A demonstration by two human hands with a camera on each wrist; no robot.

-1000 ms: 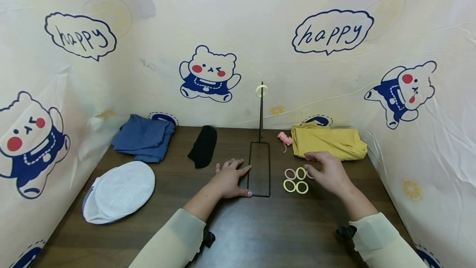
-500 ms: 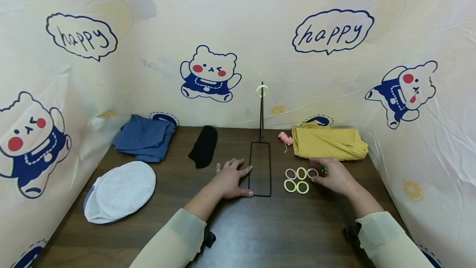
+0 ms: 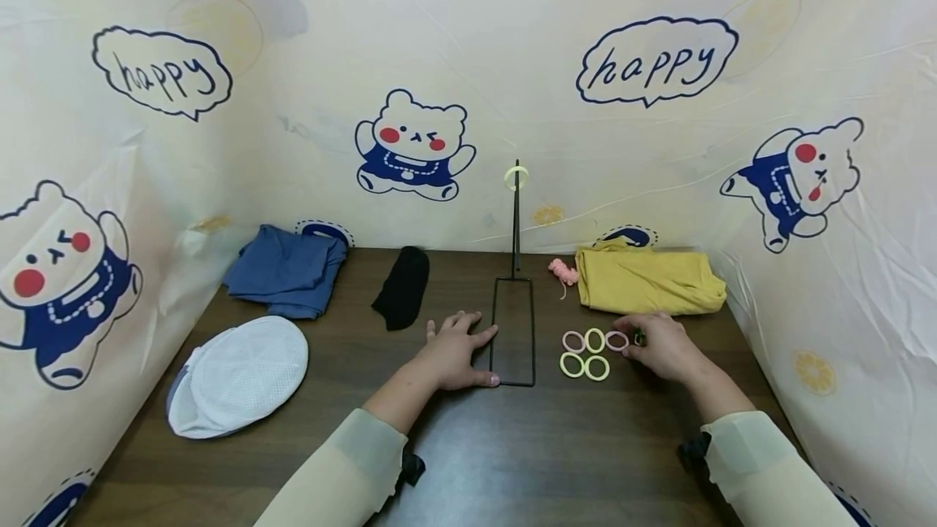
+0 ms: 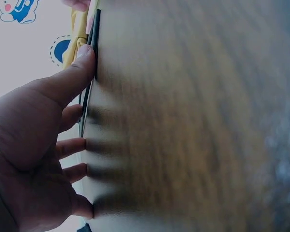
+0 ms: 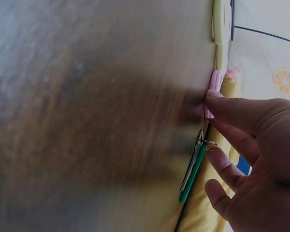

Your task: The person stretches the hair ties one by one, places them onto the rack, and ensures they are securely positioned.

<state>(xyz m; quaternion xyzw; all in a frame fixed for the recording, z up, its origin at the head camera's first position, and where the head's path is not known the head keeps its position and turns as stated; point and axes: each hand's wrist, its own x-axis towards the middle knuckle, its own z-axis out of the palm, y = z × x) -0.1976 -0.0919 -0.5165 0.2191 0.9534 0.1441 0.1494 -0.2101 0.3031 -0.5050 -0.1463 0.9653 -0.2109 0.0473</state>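
Note:
My left hand (image 3: 455, 354) rests with spread fingers beside the rectangular base of a black wire stand (image 3: 533, 332). Its thumb (image 4: 85, 57) presses on the base's near left corner. A pale yellow ring (image 3: 507, 179) hangs near the top of the stand's upright. My right hand (image 3: 662, 346) has its thumb and index finger at either side of a pink ring (image 3: 607, 341), pinching it on the table. Under that palm lie keys with a green tag (image 5: 192, 176) and a small split ring. Several more rings (image 3: 573, 364), pale yellow and pink, lie close by on the left.
A folded yellow cloth (image 3: 651, 279) and a small pink yarn bundle (image 3: 563, 272) lie behind the right hand. On the left are a black sock (image 3: 403, 291), a folded blue cloth (image 3: 285, 271) and a white cap (image 3: 241, 372). A printed curtain surrounds the wooden table (image 3: 527, 462).
My right hand has shifted right and lowered, its fingers now at the pink ring's right side, uncovering that ring and the keys. The left hand stays put on the stand's base.

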